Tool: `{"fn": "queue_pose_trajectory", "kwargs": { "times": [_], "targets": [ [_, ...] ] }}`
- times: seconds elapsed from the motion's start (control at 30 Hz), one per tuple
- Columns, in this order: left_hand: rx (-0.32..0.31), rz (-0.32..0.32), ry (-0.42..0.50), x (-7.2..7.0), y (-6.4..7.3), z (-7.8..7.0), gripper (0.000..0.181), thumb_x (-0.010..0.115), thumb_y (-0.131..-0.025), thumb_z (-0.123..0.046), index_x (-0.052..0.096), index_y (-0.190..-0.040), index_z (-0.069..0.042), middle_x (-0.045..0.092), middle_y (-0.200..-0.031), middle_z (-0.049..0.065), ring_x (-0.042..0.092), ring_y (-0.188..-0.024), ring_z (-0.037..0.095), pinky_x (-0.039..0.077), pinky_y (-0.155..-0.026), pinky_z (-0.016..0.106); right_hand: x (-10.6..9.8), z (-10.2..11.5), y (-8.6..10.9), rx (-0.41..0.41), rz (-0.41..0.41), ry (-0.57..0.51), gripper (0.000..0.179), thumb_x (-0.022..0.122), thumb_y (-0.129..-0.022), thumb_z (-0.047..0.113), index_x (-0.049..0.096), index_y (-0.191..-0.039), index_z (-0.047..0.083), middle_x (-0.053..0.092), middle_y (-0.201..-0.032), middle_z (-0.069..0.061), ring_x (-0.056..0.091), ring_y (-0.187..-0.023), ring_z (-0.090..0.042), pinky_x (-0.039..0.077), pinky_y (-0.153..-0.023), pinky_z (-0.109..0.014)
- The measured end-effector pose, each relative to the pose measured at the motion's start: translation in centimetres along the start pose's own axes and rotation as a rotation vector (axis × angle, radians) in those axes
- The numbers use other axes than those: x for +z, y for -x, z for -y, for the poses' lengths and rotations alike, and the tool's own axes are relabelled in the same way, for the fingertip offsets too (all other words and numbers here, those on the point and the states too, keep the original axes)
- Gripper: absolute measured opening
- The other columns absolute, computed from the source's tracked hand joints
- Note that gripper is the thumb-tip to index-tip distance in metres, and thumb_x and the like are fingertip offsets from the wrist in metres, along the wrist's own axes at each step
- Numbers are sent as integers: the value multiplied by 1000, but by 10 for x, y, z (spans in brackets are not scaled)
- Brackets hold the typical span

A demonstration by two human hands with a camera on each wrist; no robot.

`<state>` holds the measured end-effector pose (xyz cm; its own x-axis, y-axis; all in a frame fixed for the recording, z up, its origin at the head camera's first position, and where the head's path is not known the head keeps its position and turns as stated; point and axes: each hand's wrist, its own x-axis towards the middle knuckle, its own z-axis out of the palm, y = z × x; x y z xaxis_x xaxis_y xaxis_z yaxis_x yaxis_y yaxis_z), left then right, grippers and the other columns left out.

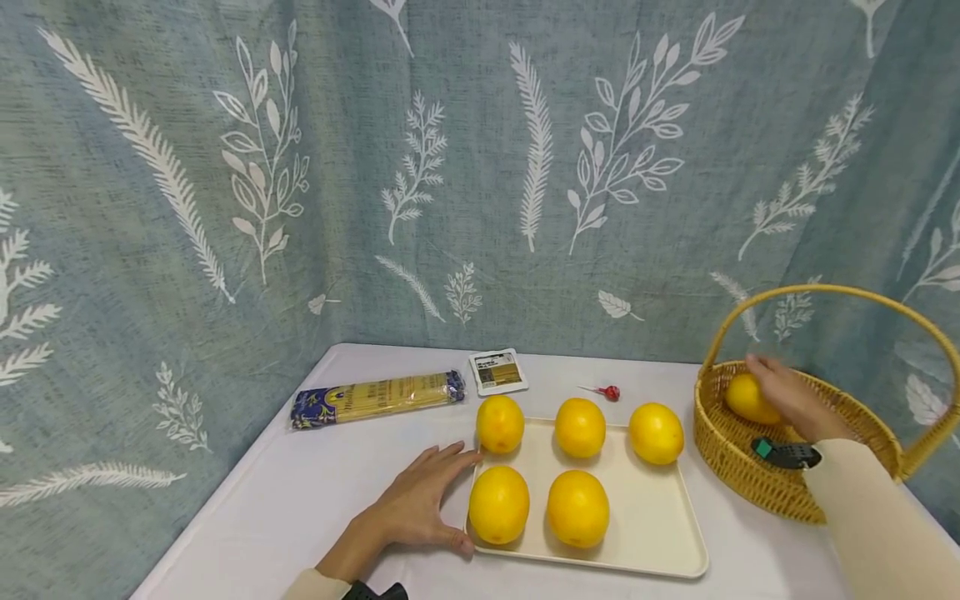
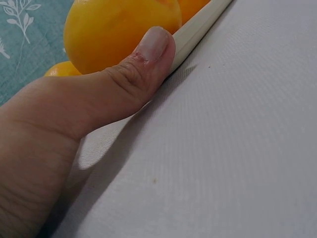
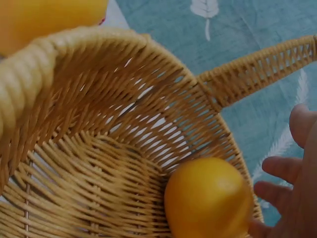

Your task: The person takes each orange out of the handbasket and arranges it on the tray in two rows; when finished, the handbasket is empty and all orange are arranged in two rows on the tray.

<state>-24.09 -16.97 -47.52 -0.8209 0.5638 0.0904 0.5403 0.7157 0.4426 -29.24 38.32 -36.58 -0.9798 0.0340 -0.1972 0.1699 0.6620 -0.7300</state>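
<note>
My left hand [image 1: 423,500] lies with fingers spread at the left side of a cream tray [image 1: 652,542]. Its thumb [image 2: 153,49] is against the tray's near-left rim, close to an orange [image 1: 498,505]. Several oranges stand on this tray, two in the front row and the others along the back. At the right, my right hand [image 1: 798,400] reaches into a wicker basket [image 1: 738,467], beside an orange [image 3: 208,198] there. In the right wrist view its fingers are spread apart, next to that fruit and not curled round it.
A pack of spaghetti [image 1: 378,400] lies back left on the white table. A small white packet [image 1: 498,372] and a red lollipop [image 1: 611,392] lie behind the tray. The basket's tall handle [image 1: 825,288] arches over the right arm. A patterned curtain [image 1: 480,167] hangs behind.
</note>
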Motion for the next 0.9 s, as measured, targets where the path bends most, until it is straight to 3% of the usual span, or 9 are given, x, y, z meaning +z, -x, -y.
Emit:
{"fn": "queue_pose_trajectory", "kwargs": {
  "times": [0.13,0.33,0.47,0.63,0.9],
  "targets": [
    [2,2,3,0,0,1,121,77,-53,-86,41,-154,-30,38,-162,3,28,-152,28,13,-127,52,3,-6,-1,21,20,-1,98,13,-100,70,-7,-156,-8,-14,-159,-39,-6,-144,-62,13,-113,-77],
    [9,4,-3,0,0,2,120,76,-54,-87,40,-155,-31,38,-162,1,28,-152,26,13,-127,51,9,-9,-2,21,-68,89,90,22,-106,59,14,-153,-17,-16,-153,-46,-9,-142,-63,13,-112,-78],
    [22,-3,-7,-1,0,2,121,77,-54,-85,40,-155,-30,38,-162,1,28,-152,26,13,-127,51,13,-14,-4,-8,-114,124,80,33,-108,49,21,-149,-19,6,-151,-48,12,-140,-63,26,-109,-73],
    [28,-2,0,-2,0,1,120,78,-55,-83,40,-155,-29,40,-161,1,29,-152,25,13,-127,50,17,-22,-3,-64,-140,100,71,46,-107,33,20,-142,-24,30,-135,-46,40,-120,-55,45,-96,-59],
    [17,2,7,-1,0,2,120,79,-54,-83,40,-155,-31,39,-161,1,29,-152,26,14,-127,51,25,-21,-2,-73,-156,87,76,62,-100,37,24,-133,-20,38,-119,-37,46,-101,-43,49,-75,-39]
  ]
}}
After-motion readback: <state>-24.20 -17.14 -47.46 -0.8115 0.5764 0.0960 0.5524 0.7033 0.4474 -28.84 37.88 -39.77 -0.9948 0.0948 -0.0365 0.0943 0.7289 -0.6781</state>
